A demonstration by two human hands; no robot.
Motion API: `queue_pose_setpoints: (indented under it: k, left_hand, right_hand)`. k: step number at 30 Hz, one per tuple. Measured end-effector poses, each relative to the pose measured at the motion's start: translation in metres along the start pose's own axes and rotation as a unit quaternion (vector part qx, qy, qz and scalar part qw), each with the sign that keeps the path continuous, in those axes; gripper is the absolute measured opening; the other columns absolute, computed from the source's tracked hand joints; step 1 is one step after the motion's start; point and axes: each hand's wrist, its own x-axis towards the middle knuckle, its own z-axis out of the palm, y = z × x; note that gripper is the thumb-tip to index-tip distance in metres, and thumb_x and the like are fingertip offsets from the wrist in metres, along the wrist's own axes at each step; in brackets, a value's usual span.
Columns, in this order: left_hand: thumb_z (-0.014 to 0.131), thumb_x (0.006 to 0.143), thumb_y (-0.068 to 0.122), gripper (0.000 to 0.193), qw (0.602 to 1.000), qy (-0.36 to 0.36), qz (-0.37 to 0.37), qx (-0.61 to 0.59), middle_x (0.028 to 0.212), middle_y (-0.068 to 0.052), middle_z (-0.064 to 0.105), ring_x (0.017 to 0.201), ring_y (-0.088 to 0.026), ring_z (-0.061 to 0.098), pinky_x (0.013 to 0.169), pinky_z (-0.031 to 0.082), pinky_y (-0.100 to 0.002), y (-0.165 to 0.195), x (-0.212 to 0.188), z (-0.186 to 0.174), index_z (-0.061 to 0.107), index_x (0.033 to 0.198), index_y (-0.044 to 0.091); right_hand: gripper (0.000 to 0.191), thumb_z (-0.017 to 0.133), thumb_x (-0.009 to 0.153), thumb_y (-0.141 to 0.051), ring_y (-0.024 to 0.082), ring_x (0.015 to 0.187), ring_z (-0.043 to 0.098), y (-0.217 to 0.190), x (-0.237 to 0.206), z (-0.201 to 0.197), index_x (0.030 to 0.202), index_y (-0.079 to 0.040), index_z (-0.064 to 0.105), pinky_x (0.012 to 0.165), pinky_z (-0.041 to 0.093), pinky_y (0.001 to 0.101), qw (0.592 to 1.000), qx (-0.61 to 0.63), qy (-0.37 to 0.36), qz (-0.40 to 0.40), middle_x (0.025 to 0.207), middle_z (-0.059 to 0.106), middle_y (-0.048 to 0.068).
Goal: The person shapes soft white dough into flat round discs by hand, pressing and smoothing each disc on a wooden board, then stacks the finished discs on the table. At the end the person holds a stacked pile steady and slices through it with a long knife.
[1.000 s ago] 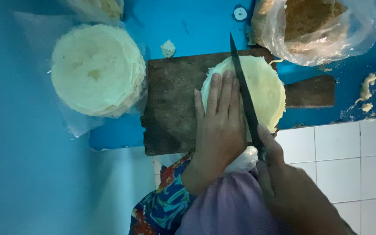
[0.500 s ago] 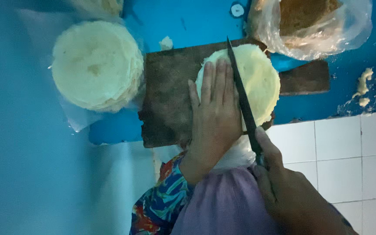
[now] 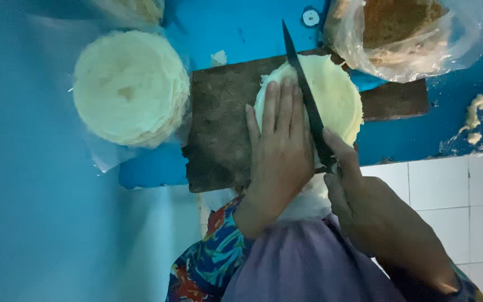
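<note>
Your cutting board (image 3: pixel 225 128) is dark brown, mottled and worn, and it sits on a bright blue table (image 3: pixel 241 28). On the board, the round stack of flatbreads (image 3: pixel 336 92) under your left hand (image 3: pixel 279 151) is pale cream. The knife (image 3: pixel 304 95) in your right hand (image 3: pixel 375 218) has a black blade. Left of the board, a second stack of flatbreads (image 3: pixel 129 86) is the same creamy white. Beyond the board's right end, a clear plastic bag (image 3: pixel 409 33) shows something brown inside. Below the board, your sleeve (image 3: pixel 208 263) carries a blue, teal and red floral print, the cloth (image 3: pixel 303 263) beside it is plain lilac, and the tiles (image 3: pixel 454 190) are white.
</note>
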Motion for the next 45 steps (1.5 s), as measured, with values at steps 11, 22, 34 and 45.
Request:
queue_pose_setpoints:
  k: [11,22,34,45]
  left_hand:
    - [0.049,0.108,0.021,0.056,1.000,0.011,0.001,-0.001,0.170,-0.019,0.028,0.162,-0.037,0.019,0.127,0.019,-0.073,0.001,-0.002,0.003,0.041,0.157,-0.004]
    - [0.049,0.104,0.023,0.061,1.000,0.014,-0.008,0.020,0.170,-0.017,0.028,0.161,-0.037,0.019,0.127,0.021,-0.071,0.002,0.006,0.000,0.038,0.158,-0.004]
    - [0.055,0.102,0.030,0.069,0.999,0.013,-0.007,-0.030,0.169,-0.019,0.025,0.160,-0.038,0.017,0.126,0.016,-0.073,0.000,0.005,0.008,0.034,0.158,-0.004]
    - [0.049,0.107,0.020,0.061,1.000,0.012,-0.012,-0.019,0.171,-0.019,0.025,0.162,-0.037,0.019,0.129,0.018,-0.070,0.005,0.007,-0.003,0.032,0.160,-0.004]
  right_hand:
    - [0.090,0.054,0.097,-0.024,0.044,0.075,0.074,0.023,-0.020,0.034,0.170,-0.022,0.000,0.072,0.056,0.0541,0.999,-0.027,-0.028,0.036,0.081,0.074,0.025]
    - [0.090,0.060,0.091,-0.023,0.047,0.067,0.072,0.018,-0.020,0.029,0.164,-0.024,0.008,0.065,0.058,0.0569,0.999,-0.027,0.008,-0.040,0.084,0.072,0.026]
    - [0.086,0.057,0.095,-0.022,0.048,0.066,0.070,0.000,0.013,0.011,0.165,-0.023,0.007,0.064,0.055,0.0587,0.996,-0.059,0.025,-0.062,0.074,0.069,0.028]
    - [0.086,0.058,0.092,-0.030,0.051,0.070,0.070,0.024,-0.008,0.022,0.162,-0.029,0.009,0.066,0.053,0.0616,0.999,-0.027,0.023,0.008,0.082,0.072,0.031]
